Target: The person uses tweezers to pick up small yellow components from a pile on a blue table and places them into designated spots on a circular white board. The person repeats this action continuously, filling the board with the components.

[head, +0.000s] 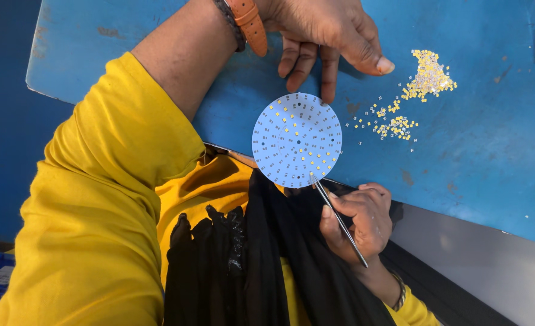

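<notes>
matt white disc, shiny metal tweezers, scuffed table

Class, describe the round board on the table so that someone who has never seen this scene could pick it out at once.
Start at the blue table and look to its near edge, between the person's two hands. There lies the round white board, with the tweezers in the right hand touching its rim. Unlike the loose yellow chips nearby, it is one large disc dotted with ringed pads.

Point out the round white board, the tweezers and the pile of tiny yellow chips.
Round white board (296, 140), head view, its centre.
Tweezers (338, 218), head view, mid-shaft.
Pile of tiny yellow chips (428, 77), head view, heap's middle.
</notes>
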